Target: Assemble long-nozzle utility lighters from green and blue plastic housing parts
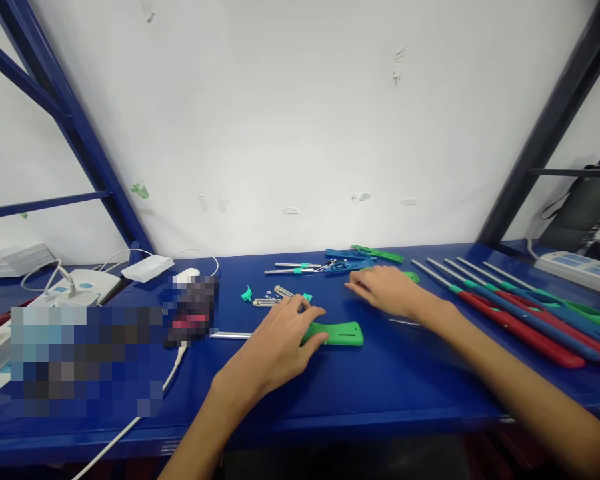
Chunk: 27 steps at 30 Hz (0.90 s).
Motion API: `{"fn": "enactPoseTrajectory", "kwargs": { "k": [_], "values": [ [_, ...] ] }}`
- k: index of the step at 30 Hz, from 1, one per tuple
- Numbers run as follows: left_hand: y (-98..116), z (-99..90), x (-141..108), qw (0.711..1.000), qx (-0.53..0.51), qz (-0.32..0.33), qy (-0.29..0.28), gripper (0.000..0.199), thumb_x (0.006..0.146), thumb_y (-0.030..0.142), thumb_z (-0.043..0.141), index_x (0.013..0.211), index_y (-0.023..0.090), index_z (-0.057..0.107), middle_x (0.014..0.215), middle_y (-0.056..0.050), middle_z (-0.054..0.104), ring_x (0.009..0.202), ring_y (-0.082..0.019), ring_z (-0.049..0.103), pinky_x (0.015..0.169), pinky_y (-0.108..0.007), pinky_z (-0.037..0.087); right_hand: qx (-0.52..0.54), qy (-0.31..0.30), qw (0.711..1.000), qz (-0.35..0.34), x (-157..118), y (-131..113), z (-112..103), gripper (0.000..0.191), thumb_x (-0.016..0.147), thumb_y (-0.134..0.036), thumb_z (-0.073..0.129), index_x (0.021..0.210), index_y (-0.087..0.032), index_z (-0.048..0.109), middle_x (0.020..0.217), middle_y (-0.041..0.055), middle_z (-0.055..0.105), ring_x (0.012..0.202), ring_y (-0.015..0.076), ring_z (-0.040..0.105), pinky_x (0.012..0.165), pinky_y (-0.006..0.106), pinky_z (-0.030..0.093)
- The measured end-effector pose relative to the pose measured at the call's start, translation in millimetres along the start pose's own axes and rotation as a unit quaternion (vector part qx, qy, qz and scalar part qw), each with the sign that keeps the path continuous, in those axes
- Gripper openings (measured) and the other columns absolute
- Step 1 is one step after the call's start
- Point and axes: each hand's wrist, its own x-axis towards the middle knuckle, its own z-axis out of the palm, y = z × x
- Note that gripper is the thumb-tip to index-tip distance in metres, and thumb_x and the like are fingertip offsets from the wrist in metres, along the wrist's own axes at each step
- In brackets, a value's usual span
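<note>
A person's left hand [287, 337] lies over a long green plastic handle [345, 333] near the middle of a glossy blue desk [360, 393]. The hand is half open and curved, thumb and forefinger parted about the handle; whether it grips firmly cannot be told. A straight silver metal rod [230, 335] shows to the left of that hand, in line with the handle, whose rounded end points toward the desk's right edge.

The right hand [380, 290] is farther from the desk's near edge, its fingers bent and close together. Its underside is hidden, so I cannot tell if it holds anything. Just behind it, toward the far edge, are slim blue plastic handle shells [350, 265] and a slim green plastic shell [380, 253]. Left of these lie thin metal rods with teal collars [293, 268].

Between the left hand and the far edge are small clear-and-metal cylinders [266, 303] and a small curved teal plastic piece [247, 293].

Toward the desk's right edge, a slanting row of long-handled tools in red, blue and green plastic [525, 323] lies side by side, metal rods pointing to the far edge. A white cable [173, 377] crosses the near-left corner area.
</note>
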Motion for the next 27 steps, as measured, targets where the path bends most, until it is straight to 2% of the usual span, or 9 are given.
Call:
{"fn": "enactPoseTrajectory", "kwargs": {
  "k": [3, 5, 9, 12, 17, 20, 24, 27],
  "values": [
    [9, 7.7, 4, 0.999, 0.02, 0.043, 0.024, 0.041, 0.105, 0.037, 0.058, 0.143, 0.021, 0.059, 0.142, -0.012, 0.057, 0.133, -0.031, 0.053, 0.113, -0.052, 0.046, 0.082, 0.051, 0.995, 0.0, -20, -10, -8, 0.03, 0.103, -0.045, 0.056, 0.094, -0.021, 0.073, 0.084, 0.0034, 0.075, 0.076, 0.0186, 0.069, 0.073, 0.034, 0.053],
    [15, 14.5, 8, 0.997, 0.052, 0.061, 0.017, 0.039, 0.104, 0.034, 0.059, 0.141, 0.02, 0.06, 0.138, -0.012, 0.06, 0.13, -0.032, 0.056, 0.11, -0.053, 0.048, 0.147, 0.076, 0.986, 0.007, -34, -17, -11, 0.029, 0.1, -0.049, 0.06, 0.092, -0.024, 0.073, 0.083, 0.0018, 0.077, 0.074, 0.0186, 0.07, 0.068, 0.031, 0.05],
    [19, 26.2, 14, 0.992, 0.098, 0.076, -0.008, 0.032, 0.105, 0.022, 0.055, 0.136, 0.015, 0.062, 0.121, -0.011, 0.068, 0.111, -0.03, 0.066, 0.098, -0.051, 0.055, 0.249, 0.098, 0.963, 0.027, -56, -27, -11, 0.025, 0.098, -0.047, 0.063, 0.09, -0.027, 0.074, 0.083, -0.001, 0.077, 0.077, 0.018, 0.071, 0.07, 0.029, 0.05],
    [18, 28.3, 15, 0.992, 0.1, 0.078, -0.003, 0.034, 0.108, 0.02, 0.048, 0.14, 0.016, 0.058, 0.122, -0.011, 0.068, 0.113, -0.03, 0.065, 0.099, -0.051, 0.054, 0.289, 0.1, 0.952, 0.031, -63, -29, -11, 0.024, 0.098, -0.045, 0.063, 0.087, -0.027, 0.074, 0.078, -0.0031, 0.075, 0.073, 0.0168, 0.069, 0.071, 0.03, 0.049],
    [20, 20.7, 10, 0.994, 0.087, 0.059, 0.028, 0.034, 0.109, 0.016, 0.04, 0.139, 0.018, 0.055, 0.122, -0.01, 0.067, 0.11, -0.029, 0.065, 0.1, -0.051, 0.054, 0.342, 0.101, 0.934, 0.027, -65, -37, -14, 0.029, 0.1, -0.053, 0.059, 0.092, -0.027, 0.07, 0.078, -0.0037, 0.073, 0.066, 0.0143, 0.064, 0.061, 0.028, 0.047],
    [25, 17.0, 9, 0.995, 0.061, 0.049, 0.061, 0.032, 0.108, 0.016, 0.038, 0.135, 0.02, 0.055, 0.119, -0.009, 0.065, 0.11, -0.028, 0.064, 0.097, -0.05, 0.055, 0.389, 0.077, 0.918, 0.018, -65, -44, -15, 0.028, 0.099, -0.054, 0.059, 0.095, -0.028, 0.068, 0.08, -0.0032, 0.073, 0.066, 0.0143, 0.065, 0.057, 0.026, 0.048],
    [27, 16.7, 10, 0.992, 0.077, 0.038, 0.091, 0.029, 0.11, 0.031, 0.042, 0.134, 0.022, 0.055, 0.111, -0.008, 0.063, 0.099, -0.029, 0.064, 0.086, -0.05, 0.057, 0.506, 0.051, 0.861, 0.011, -66, -52, -17, 0.024, 0.095, -0.05, 0.068, 0.096, -0.026, 0.067, 0.089, 0.0, 0.074, 0.081, 0.0178, 0.071, 0.063, 0.026, 0.057],
    [26, 15.9, 13, 0.99, 0.097, 0.034, 0.098, 0.031, 0.11, 0.035, 0.041, 0.135, 0.023, 0.055, 0.105, -0.007, 0.063, 0.089, -0.028, 0.064, 0.078, -0.048, 0.058, 0.537, 0.057, 0.842, 0.003, -68, -53, -20, 0.021, 0.095, -0.045, 0.07, 0.095, -0.024, 0.068, 0.098, 0.0012, 0.075, 0.084, 0.0164, 0.072, 0.07, 0.026, 0.059]
  ]
}}
